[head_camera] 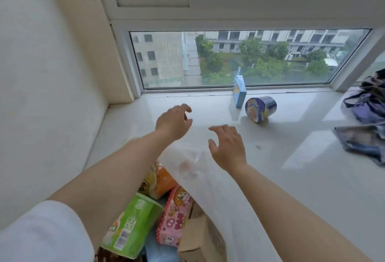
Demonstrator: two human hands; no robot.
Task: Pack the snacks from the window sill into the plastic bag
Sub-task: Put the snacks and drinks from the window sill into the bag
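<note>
A clear plastic bag (210, 189) hangs at the sill's near edge and holds a green packet (133, 222), a pink packet (175, 218), an orange packet (160, 180) and a brown box (200, 238). On the white window sill (302, 178) a blue box (239, 92) stands upright by the glass, and a dark blue round cup (260, 108) lies on its side beside it. My left hand (174, 122) and my right hand (228, 147) hover over the sill above the bag's far rim, fingers spread, holding nothing. Both snacks lie to the right, beyond my right hand.
A purple fabric bag (368, 103) and a dark glossy packet (362, 141) lie at the sill's right end. The wall (52, 74) closes the left side and the window glass (229, 57) the back.
</note>
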